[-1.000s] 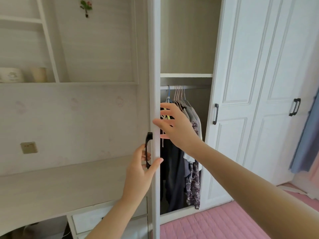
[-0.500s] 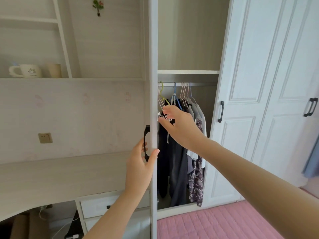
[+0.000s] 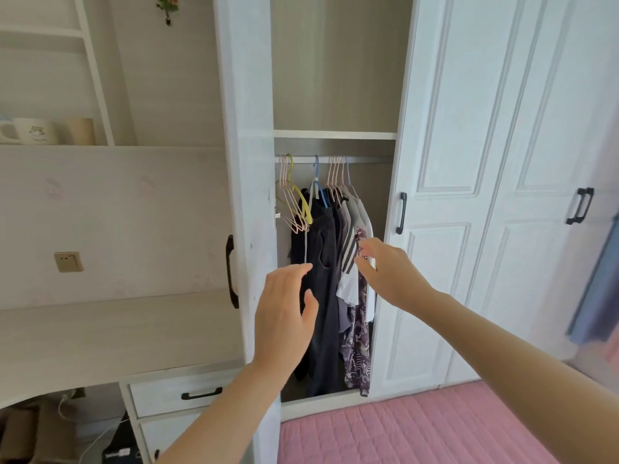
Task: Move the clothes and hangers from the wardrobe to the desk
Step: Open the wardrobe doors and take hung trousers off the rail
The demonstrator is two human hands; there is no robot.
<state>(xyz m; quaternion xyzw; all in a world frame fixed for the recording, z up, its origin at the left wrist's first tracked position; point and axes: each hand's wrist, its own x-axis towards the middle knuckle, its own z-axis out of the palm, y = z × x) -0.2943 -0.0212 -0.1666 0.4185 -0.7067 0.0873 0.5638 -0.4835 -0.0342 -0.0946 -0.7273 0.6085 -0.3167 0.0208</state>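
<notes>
The wardrobe stands open, its door (image 3: 248, 182) swung out to the left. On the rail (image 3: 365, 159) hang empty pink and yellow hangers (image 3: 294, 204) and several clothes: dark garments (image 3: 323, 296), a striped top (image 3: 350, 249) and a purple patterned piece (image 3: 356, 356). My left hand (image 3: 284, 324) is open in front of the dark garments and holds nothing. My right hand (image 3: 385, 267) reaches in at the right side of the clothes, fingers touching the patterned cloth. The pale desk top (image 3: 100, 333) lies to the left.
Closed wardrobe doors (image 3: 502, 195) with black handles stand on the right. Drawers (image 3: 187, 393) sit under the desk. Two cups (image 3: 37, 130) stand on a shelf above it. A pink quilted surface (image 3: 418, 426) lies below. Blue cloth (image 3: 599, 279) hangs at the far right.
My left hand has let go of the door handle and moved right, in front of the clothes. My right hand dropped from the hangers to the clothes. The door stands wider open.
</notes>
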